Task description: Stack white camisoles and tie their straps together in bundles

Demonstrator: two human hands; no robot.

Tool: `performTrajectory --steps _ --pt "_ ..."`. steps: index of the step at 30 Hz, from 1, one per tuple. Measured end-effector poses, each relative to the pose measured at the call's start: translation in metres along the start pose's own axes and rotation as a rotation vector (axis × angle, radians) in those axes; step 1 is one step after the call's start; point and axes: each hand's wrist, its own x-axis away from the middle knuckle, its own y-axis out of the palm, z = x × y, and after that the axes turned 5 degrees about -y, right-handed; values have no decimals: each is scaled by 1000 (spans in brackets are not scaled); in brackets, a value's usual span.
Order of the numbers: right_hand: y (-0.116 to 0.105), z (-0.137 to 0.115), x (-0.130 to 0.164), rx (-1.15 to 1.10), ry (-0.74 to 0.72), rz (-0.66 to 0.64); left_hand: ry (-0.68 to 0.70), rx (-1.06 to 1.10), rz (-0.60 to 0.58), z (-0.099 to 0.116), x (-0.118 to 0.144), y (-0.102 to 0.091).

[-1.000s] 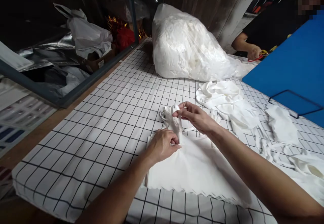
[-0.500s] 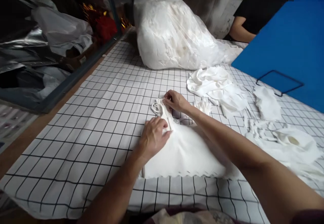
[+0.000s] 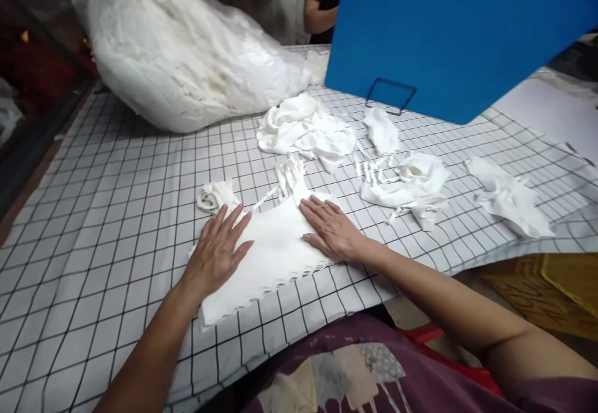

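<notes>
Left hand and right hand lie open, palms flat on the white cloth stack; bundled straps lie just beyond the fingertips.

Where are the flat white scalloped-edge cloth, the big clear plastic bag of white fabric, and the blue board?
flat white scalloped-edge cloth (image 3: 273, 254): head view, bare middle between the hands.
big clear plastic bag of white fabric (image 3: 182, 64): head view, bulging middle.
blue board (image 3: 443, 27): head view, face.
</notes>
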Motion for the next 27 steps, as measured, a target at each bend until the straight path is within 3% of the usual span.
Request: performTrajectory --steps 4,6,11,13,15,18,22,24,27 --pt "-7 10 1 -41 -57 10 44 -48 5 -9 1 1" --pt "-19 24 9 -39 -56 79 38 -51 43 -12 2 1" --pt "-42 86 52 44 391 414 23 -21 245 3 2 -12" --pt "-53 103 65 29 425 437 28 30 311 23 -7 -21" --pt "-70 106 69 -52 405 465 42 130 302 52 -24 -30" --pt "-107 86 62 -469 353 635 38 383 131 109 -55 -39" --pt "-153 47 42 -1101 117 782 -33 798 -86 176 -95 -32" --pt "-161 37 33 -1271 47 802 -88 980 -176 196 -107 -26" --pt "-159 40 26 -1383 87 854 -171 1287 -198 212 -113 -23"
